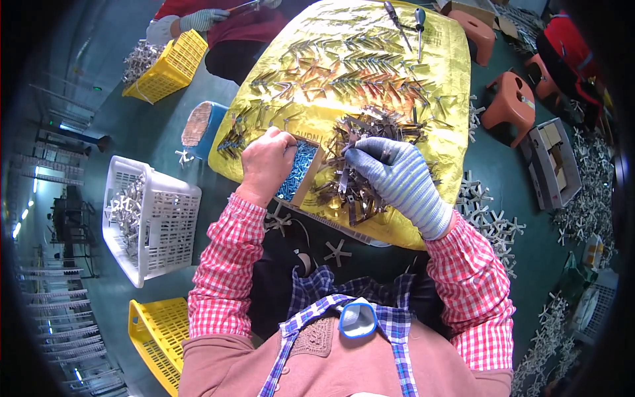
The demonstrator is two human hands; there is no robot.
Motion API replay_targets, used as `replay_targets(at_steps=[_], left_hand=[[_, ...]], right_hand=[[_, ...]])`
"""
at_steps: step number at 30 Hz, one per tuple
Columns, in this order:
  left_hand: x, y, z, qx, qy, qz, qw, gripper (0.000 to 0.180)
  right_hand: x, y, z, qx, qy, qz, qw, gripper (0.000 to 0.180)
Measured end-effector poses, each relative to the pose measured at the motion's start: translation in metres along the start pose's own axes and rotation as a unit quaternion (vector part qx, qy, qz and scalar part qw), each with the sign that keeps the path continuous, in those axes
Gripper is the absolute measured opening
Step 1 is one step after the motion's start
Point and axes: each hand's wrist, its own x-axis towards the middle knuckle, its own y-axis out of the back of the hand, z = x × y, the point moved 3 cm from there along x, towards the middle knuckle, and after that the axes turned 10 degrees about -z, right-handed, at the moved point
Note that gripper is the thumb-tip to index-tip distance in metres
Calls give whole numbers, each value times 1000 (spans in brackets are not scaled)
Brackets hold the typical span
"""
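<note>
Blue screws (301, 164) lie in a box (309, 180) beside the bare left hand (266, 162), its fingers curled together; the gloved right hand (395, 177) presses thumb to fingers over piled metal strips (354, 193); what either pinches, I cannot tell.

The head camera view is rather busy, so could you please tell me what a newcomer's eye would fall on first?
Probably the shiny yellow sheet in the upper middle, strewn with metal pieces. On it, the gloved right hand is over a dark heap of metal strips, and the bare left hand is beside small blue pieces. A white basket stands at the left.
</note>
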Motion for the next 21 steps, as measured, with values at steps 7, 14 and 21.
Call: replay_targets(at_steps=[7, 14, 21], left_hand=[[1, 0, 0, -54, -15, 24, 998, 11], [2, 1, -5, -65, -7, 26, 997, 7], [-11, 21, 4, -633, 82, -71, 766, 12]], right_hand=[[1, 0, 1, -14, 10, -2, 1000, 28], [0, -1, 0, -22, 2, -1, 1000, 29], [4, 0, 7, -1, 1, -11, 1000, 28]])
